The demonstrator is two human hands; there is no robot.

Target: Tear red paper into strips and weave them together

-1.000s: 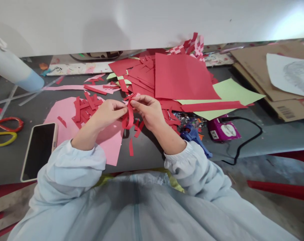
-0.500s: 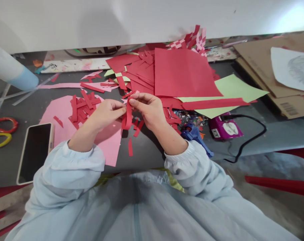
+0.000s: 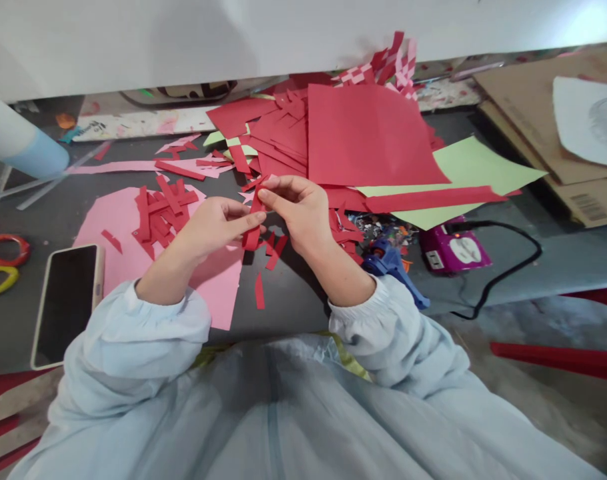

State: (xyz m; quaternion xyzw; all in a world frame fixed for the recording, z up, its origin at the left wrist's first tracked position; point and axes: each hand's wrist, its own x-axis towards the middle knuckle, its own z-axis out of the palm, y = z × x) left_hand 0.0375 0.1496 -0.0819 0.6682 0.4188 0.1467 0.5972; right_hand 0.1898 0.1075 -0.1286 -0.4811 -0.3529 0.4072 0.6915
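Observation:
A looped red paper strip (image 3: 252,239) is pinched between both hands above the dark table. My left hand (image 3: 218,225) presses it from the left with thumb and fingers together. From the right, my right hand (image 3: 299,210) grips its upper end between thumb and fingertips. Part of the strip is hidden behind the fingers. Below my left forearm lies a pink paper sheet (image 3: 218,297), with a heap of short red paper strips (image 3: 166,208) on it. A few red scraps (image 3: 260,291) lie on the table under the hands.
Behind the hands are a large red sheet (image 3: 368,137) and light green paper (image 3: 483,167). A blue glue gun (image 3: 396,270) and a purple box with a black cable (image 3: 456,250) sit right. A phone (image 3: 68,303) and scissors (image 3: 6,267) lie left. Cardboard (image 3: 528,127) is far right.
The left thumb has slid slightly right over the red paper strip, covering more of it, and the loop looks shorter. The whole view has shifted a little.

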